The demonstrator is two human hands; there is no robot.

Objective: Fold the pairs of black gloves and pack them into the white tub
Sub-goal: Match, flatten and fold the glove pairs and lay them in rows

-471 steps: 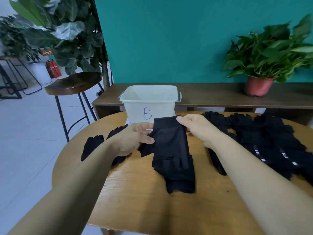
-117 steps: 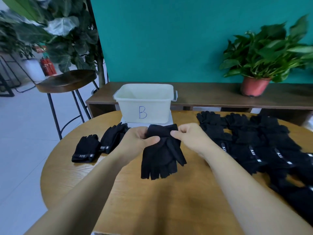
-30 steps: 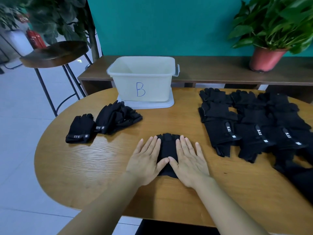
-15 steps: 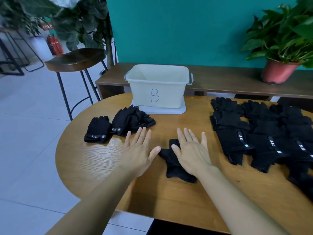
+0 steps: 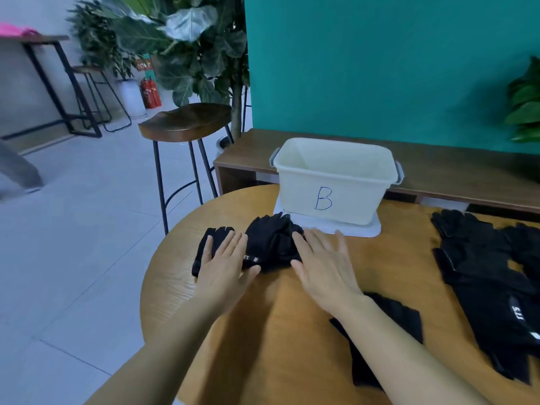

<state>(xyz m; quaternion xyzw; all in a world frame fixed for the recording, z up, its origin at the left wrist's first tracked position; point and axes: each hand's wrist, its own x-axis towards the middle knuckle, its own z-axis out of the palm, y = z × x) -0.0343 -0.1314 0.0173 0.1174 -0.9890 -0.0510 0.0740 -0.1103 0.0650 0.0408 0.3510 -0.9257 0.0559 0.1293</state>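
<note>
**While both hands bracket the folded heap, the tub stands open behind**

Since neither hand grips anything yet, I judge the step to be gathering the folded pairs for the tub. Nearest, a near glove bundle (image 5: 409, 320) lies on the table (image 5: 263, 331), partly under the right forearm, so its fold is hidden.

Next out, the left hand (image 5: 225, 267) is flat with fingers straight and spread. Its palm rests on the small folded pair (image 5: 208, 239) and its thumb lies against the folded heap (image 5: 271, 244). The right hand (image 5: 324, 264) is also flat and spread, fingers at the heap's right edge, holding nothing.

The heap sits between the hands, just in front of the white tub (image 5: 298, 197). Its far end overlaps the corner of the pale slab (image 5: 365, 228) under the tub.

The gloves are black, soft and floppy, and the heap is lumpy. A small white label shows beside the left thumb.

To do it well:
- Press in from both sides and slide the fingers under.
- Lift the heap as one stack, clear the rim, and set it flat.
- Pinching one edge will likely let the folds spring open.
- Don't leave behind the small pair or the near bundle.

The tub is marked with a blue B, and the part of its inside that shows holds no gloves. At right, the unfolded gloves (image 5: 482, 273) are spread out, well apart from the hands. Farther back are a bench (image 5: 438, 159), a stool (image 5: 187, 119) and a leafy plant (image 5: 190, 39).
</note>
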